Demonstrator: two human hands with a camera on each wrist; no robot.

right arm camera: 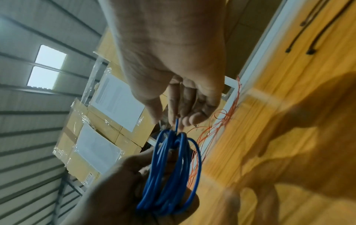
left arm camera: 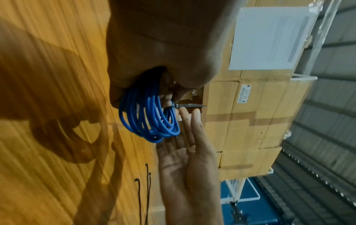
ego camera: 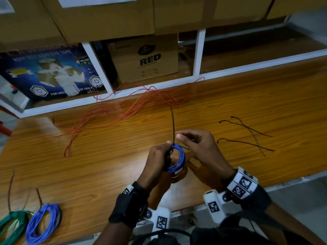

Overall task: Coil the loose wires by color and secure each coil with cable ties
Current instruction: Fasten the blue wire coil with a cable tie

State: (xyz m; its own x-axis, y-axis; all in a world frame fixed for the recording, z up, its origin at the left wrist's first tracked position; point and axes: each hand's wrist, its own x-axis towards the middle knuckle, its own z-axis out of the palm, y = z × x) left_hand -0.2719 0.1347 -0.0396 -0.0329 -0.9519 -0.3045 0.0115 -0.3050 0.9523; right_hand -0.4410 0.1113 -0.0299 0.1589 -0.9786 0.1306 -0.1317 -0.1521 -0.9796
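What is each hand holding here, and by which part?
The left hand grips the blue wire coil by its left side, below the cable tie. The right hand is open and holds nothing.

Left hand (ego camera: 157,156) was curled tight, gripping the blue coil (ego camera: 177,160) upright. Right hand (ego camera: 200,147) hovered just beside it, fingers (left arm camera: 194,120) straight and loose, palm toward the left.

2 blue coils (ego camera: 177,159), 4 cable ties (ego camera: 245,127)
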